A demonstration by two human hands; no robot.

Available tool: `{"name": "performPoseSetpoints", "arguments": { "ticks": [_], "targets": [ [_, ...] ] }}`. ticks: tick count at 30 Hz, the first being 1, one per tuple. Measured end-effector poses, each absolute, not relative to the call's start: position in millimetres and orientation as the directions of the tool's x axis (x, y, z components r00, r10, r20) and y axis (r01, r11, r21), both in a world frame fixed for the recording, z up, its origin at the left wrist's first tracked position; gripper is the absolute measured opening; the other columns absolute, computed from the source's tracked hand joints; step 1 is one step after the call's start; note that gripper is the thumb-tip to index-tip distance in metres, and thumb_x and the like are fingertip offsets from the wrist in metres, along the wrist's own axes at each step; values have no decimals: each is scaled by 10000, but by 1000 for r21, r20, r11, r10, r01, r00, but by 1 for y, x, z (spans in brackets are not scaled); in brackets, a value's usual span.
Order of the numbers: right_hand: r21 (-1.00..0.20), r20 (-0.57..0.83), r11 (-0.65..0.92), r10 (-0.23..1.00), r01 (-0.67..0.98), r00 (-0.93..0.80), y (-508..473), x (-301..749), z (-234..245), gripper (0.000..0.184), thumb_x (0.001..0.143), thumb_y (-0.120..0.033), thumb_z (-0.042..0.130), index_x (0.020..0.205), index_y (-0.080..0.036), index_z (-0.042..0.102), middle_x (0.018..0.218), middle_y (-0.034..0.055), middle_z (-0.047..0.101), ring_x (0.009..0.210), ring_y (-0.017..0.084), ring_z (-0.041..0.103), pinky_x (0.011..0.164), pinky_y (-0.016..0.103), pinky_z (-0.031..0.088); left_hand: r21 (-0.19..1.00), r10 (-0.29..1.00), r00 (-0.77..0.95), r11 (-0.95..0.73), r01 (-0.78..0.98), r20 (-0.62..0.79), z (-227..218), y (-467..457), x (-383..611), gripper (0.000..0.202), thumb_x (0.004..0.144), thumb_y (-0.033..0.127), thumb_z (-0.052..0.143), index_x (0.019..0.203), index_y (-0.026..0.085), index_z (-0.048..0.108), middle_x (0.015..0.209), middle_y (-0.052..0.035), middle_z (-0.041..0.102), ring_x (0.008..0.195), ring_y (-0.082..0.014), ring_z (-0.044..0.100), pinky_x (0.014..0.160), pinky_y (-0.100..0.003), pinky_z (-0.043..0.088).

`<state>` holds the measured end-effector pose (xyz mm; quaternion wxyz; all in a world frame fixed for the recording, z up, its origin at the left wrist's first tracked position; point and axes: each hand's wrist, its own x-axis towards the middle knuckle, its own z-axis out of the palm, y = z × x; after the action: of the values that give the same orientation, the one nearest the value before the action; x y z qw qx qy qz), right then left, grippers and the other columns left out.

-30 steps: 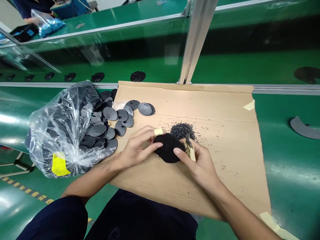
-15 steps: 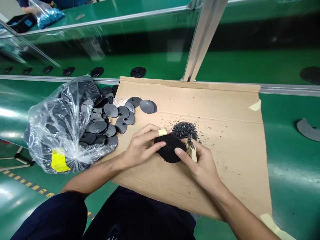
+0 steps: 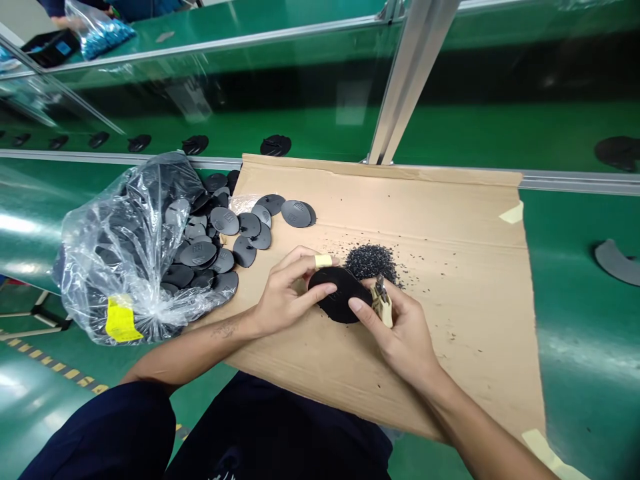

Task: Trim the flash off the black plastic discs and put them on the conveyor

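Fingers (image 3: 325, 291) of left hand (image 3: 286, 293) and right hand (image 3: 404, 327) clamped on black oval disc (image 3: 344, 299); nippers (image 3: 384, 309) in right could scratch it if grip shifts.

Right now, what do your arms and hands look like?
The left hand and right hand are ungloved; pale yellow tape wraps one left finger. A faint marking sits on the left forearm, below a dark navy sleeve. The right forearm is bare.

Matt black plastic discs (image 3: 340, 297), glossy clear plastic bag (image 3: 120, 227).
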<state>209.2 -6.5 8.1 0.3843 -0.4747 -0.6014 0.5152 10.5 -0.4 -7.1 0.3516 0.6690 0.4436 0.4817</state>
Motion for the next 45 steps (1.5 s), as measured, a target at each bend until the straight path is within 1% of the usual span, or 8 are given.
{"name": "performPoseSetpoints", "arguments": {
  "ticks": [4,9,12,15,19,24,29,45],
  "targets": [
    [-976,53,104,965,190,-255,-8,208,9,173,923,-383,641,907,-212,623,712,-18,586,604,127,519,558,238,445,957,970,156,-217,192,189,-9,1,11,405,852,382,758,1188,170,676,1046,-80,686,907,-157,647,787,-246,539],
    [-941,188,252,944,225,-270,-9,208,8,41,936,-264,630,934,-225,617,727,-19,604,596,124,540,564,251,456,981,961,275,-79,178,27,-4,4,7,385,890,497,677,863,114,713,759,-36,683,685,-126,636,627,-208,526],
    [-867,350,423,893,263,-282,-8,211,4,94,903,-200,663,986,-223,623,863,34,670,734,169,631,649,299,514,926,928,326,-270,264,177,3,4,4,291,895,412,699,926,123,720,821,-59,720,740,-143,674,661,-219,544],
    [-757,490,585,804,293,-338,-5,214,1,223,871,-109,656,1063,-218,625,971,80,705,865,212,677,708,342,543,769,819,434,-537,347,376,8,4,2,228,876,299,737,1014,120,706,897,-102,738,822,-168,696,733,-257,566],
    [-649,560,689,720,322,-411,-3,217,0,285,861,0,556,1047,-210,610,932,77,716,821,196,686,678,328,539,660,728,473,-670,340,495,8,4,2,242,868,236,744,1064,106,690,866,-109,738,819,-169,692,741,-278,580],
    [-672,560,676,731,302,-390,-5,217,0,264,862,-12,558,1027,-213,605,916,75,707,830,200,700,696,330,559,692,725,405,-675,255,557,7,5,4,328,880,227,734,1190,134,681,966,-122,762,863,-164,707,757,-288,590],
    [-721,508,634,758,279,-409,-6,216,2,235,867,-52,585,1023,-226,615,911,72,708,828,209,704,713,345,572,664,703,370,-705,251,607,9,2,4,329,838,167,774,1159,155,702,925,-103,783,803,-154,715,699,-268,583],
    [-759,455,606,755,238,-472,-4,218,-1,200,884,-71,566,1005,-220,624,843,58,670,719,182,654,616,309,522,662,675,470,-715,225,569,10,4,0,311,922,193,677,1231,165,660,981,-116,782,870,-168,731,757,-306,599]
  ]
}}
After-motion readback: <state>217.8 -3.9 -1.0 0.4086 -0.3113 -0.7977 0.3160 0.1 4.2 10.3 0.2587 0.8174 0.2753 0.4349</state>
